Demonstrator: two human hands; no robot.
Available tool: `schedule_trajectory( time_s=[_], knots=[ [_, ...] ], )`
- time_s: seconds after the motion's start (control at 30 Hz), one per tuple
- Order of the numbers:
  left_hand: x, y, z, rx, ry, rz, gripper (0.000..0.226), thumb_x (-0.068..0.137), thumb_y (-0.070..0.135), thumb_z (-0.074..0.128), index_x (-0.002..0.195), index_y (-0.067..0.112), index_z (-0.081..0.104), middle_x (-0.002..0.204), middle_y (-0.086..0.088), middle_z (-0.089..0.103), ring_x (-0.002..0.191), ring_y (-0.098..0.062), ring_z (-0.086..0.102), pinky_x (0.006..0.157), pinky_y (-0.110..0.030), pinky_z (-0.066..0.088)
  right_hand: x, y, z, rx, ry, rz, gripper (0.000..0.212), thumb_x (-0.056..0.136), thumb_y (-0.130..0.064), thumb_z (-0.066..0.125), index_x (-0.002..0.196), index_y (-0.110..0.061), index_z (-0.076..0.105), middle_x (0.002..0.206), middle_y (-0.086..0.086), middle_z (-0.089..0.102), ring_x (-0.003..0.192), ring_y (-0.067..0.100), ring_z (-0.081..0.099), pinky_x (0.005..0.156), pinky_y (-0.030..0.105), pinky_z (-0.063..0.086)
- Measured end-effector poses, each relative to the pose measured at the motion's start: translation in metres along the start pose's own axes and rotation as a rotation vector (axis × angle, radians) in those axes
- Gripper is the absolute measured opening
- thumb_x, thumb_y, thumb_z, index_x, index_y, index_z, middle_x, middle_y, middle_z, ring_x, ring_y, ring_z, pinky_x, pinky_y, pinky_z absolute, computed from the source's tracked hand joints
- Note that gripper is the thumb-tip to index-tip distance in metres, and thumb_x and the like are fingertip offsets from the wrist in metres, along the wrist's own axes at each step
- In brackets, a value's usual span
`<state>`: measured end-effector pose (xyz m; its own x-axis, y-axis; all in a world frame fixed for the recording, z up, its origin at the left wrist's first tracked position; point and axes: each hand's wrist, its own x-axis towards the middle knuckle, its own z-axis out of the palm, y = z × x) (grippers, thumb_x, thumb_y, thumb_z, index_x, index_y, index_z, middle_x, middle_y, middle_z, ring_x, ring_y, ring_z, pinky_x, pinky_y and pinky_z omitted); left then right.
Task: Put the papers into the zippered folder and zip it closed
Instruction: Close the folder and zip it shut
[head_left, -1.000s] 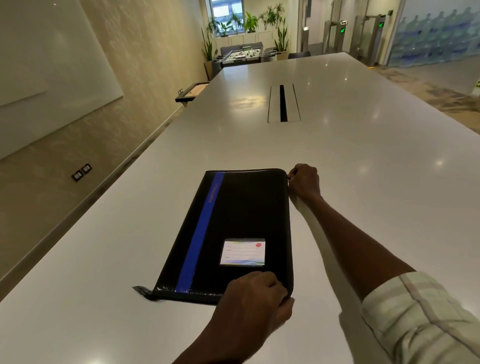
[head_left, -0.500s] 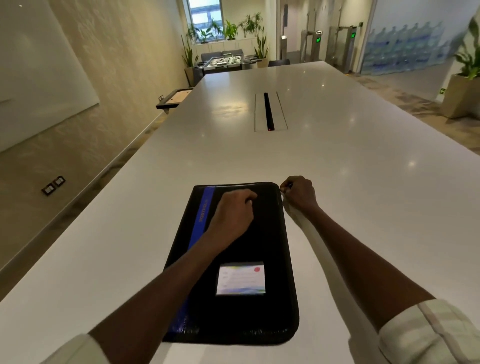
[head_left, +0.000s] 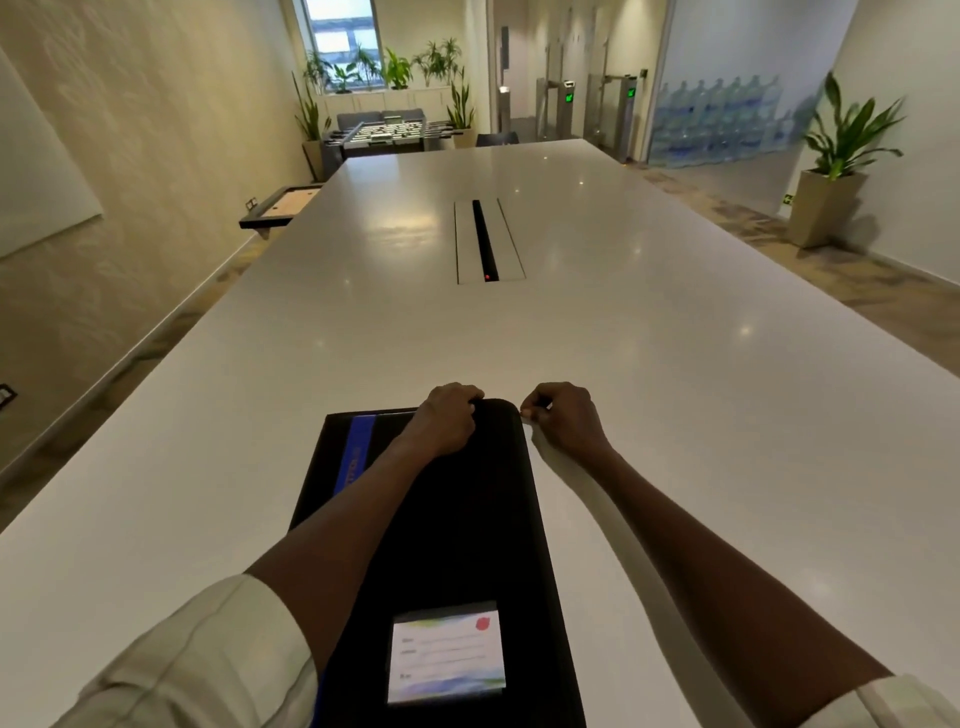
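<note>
head; left hand (head_left: 445, 422) moved up to folder (head_left: 467, 530) far edge

folder (head_left: 467, 530) lies on the table (head_left: 675, 415), both hands at its far edge.

Your black folder (head_left: 467, 530) shows a blue stripe (head_left: 358, 441) and a white label (head_left: 447, 652) with a red dot, on a white worktop (head_left: 675, 395).

Black folder (head_left: 467, 519), both hands gripping far edge
</note>
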<state>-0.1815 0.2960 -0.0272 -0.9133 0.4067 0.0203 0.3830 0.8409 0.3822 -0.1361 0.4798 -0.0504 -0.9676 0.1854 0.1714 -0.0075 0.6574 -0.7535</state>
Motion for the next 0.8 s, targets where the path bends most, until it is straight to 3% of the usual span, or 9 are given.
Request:
schedule_trajectory(
  time_s=[0.2,0.37,0.47,0.6,0.67,0.73,0.8],
  knots=[
    [0.004,0.002,0.004,-0.12,0.082,0.014,0.028,0.095,0.007,0.047,0.113,0.013,0.068,0.117,-0.008,0.067,0.108,-0.023,0.059,0.089,-0.026,0.04,0.012,-0.006,0.008,0.013,0.039,-0.014,0.015,0.078,-0.001,0.062,0.076,-0.012,0.073,0.082,0.003,0.075,0.082,0.02,0.066,0.074,0.032,0.049],
    [0.01,0.009,0.002,-0.194,0.083,-0.071,0.025,0.096,0.021,0.049,0.101,0.011,0.072,0.106,-0.009,0.07,0.099,-0.024,0.062,0.082,-0.031,0.044,0.025,-0.012,0.006,0.031,-0.046,-0.082,0.016,0.079,0.003,0.063,0.08,-0.008,0.075,0.083,0.005,0.075,0.08,0.019,0.065,0.074,0.033,0.049],
    [0.018,0.016,0.0,-0.206,0.047,-0.126,0.03,0.096,0.029,0.052,0.093,0.008,0.074,0.1,-0.01,0.071,0.095,-0.027,0.063,0.08,-0.034,0.048,0.033,-0.013,-0.002,0.014,-0.142,-0.076,0.016,0.079,0.004,0.065,0.085,-0.004,0.077,0.09,0.009,0.077,0.082,0.013,0.061,0.075,0.027,0.045],
    [0.029,0.026,-0.001,-0.229,-0.056,-0.197,0.026,0.089,0.032,0.062,0.092,0.01,0.076,0.095,-0.009,0.073,0.092,-0.025,0.066,0.077,-0.034,0.051,0.038,-0.017,-0.008,0.003,-0.198,-0.011,0.019,0.08,0.005,0.066,0.092,-0.003,0.077,0.093,0.013,0.076,0.08,0.014,0.062,0.073,0.027,0.048],
    [0.035,0.029,-0.002,-0.264,-0.101,-0.255,0.033,0.082,0.04,0.071,0.095,0.01,0.075,0.095,-0.008,0.072,0.091,-0.024,0.067,0.07,-0.031,0.05,0.037,-0.017,-0.007,0.034,-0.172,0.045,0.021,0.08,0.002,0.068,0.099,-0.006,0.074,0.084,0.011,0.074,0.07,0.013,0.062,0.07,0.029,0.051],
    [0.04,0.031,-0.005,-0.263,-0.116,-0.321,0.045,0.073,0.046,0.077,0.099,0.009,0.073,0.096,-0.008,0.071,0.091,-0.024,0.067,0.063,-0.029,0.047,0.034,-0.018,-0.008,0.094,-0.155,0.108,0.029,0.079,0.002,0.067,0.106,-0.009,0.069,0.073,0.005,0.071,0.063,0.008,0.062,0.062,0.019,0.048],
    [0.044,0.03,-0.005,-0.268,-0.091,-0.373,0.048,0.066,0.044,0.081,0.1,0.011,0.072,0.097,-0.007,0.07,0.088,-0.022,0.066,0.061,-0.028,0.047,0.031,-0.018,-0.009,0.166,-0.153,0.153,0.035,0.078,0.003,0.066,0.111,-0.009,0.065,0.078,0.011,0.073,0.069,0.014,0.066,0.07,0.025,0.054]
  ],
)
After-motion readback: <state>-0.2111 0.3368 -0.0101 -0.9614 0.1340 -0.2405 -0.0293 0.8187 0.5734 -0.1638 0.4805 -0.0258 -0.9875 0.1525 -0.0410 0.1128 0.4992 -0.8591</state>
